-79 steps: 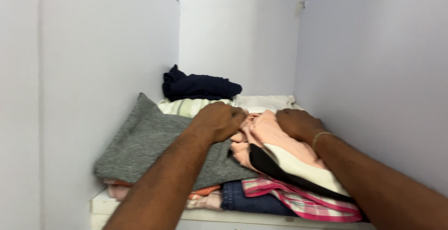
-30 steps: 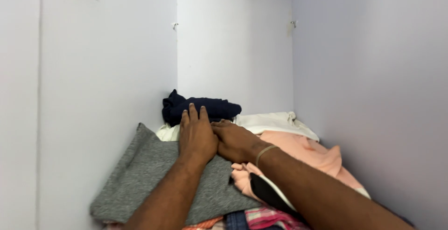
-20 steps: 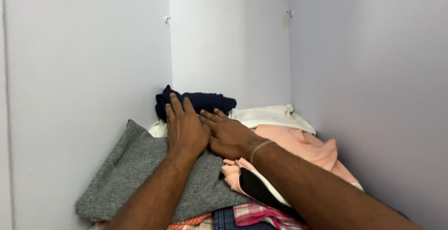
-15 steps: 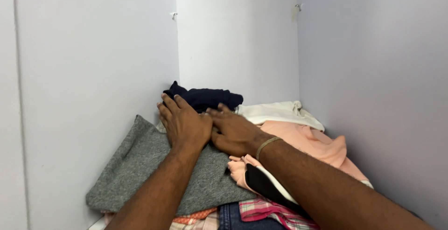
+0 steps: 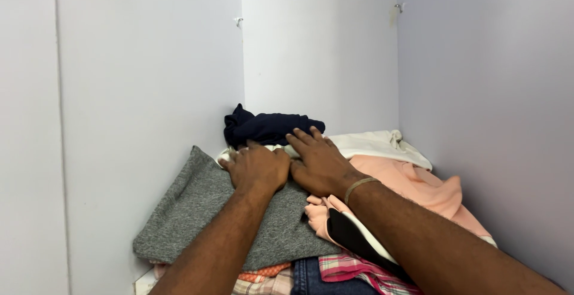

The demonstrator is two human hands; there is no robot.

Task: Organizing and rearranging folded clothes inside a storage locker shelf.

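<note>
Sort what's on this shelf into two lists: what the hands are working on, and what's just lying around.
In hand:
- left hand, pressing on the grey knit garment
- right hand, flat beside it, over the striped cloth at the top of the pile

Lying about:
- navy garment, bunched at the back
- cream cloth
- peach garment
- pink plaid cloth
- denim

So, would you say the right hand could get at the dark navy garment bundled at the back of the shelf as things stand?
Probably yes. The right hand lies flat with its fingertips just short of the navy garment, and nothing stands between them; the left hand rests beside it on the grey knit cloth.
</note>
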